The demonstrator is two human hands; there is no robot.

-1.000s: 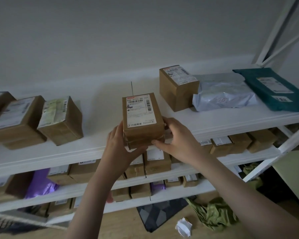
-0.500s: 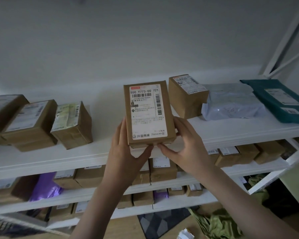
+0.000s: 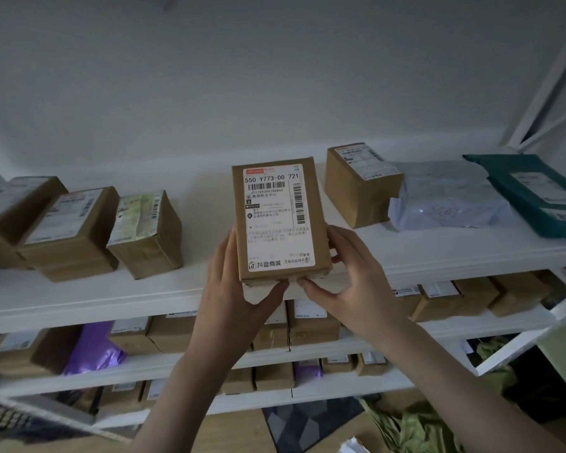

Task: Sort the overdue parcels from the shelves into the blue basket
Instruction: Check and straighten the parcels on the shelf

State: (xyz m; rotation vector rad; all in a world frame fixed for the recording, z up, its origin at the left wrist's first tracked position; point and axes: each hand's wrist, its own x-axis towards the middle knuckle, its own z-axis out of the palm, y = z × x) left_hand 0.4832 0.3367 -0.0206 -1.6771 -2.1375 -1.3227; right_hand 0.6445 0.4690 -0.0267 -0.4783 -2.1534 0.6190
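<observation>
Both hands, left [image 3: 239, 289] and right [image 3: 356, 282], gripped the box [image 3: 280, 220] upright above the shelf [image 3: 438, 253], thumbs under its bottom edge

- Left hand [image 3: 239, 289]: bare; no glove, ring or watch seen.
- Right hand [image 3: 356, 282]: bare, same.
- Both forearms bare to frame edge; no sleeve in view.
- Nails short, unpainted where visible.

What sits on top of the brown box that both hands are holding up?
A white shipping label covers most of the held box, with barcodes and "550 Y773-00 721". The left hand and right hand grip its lower end; its underside is hidden.
</observation>
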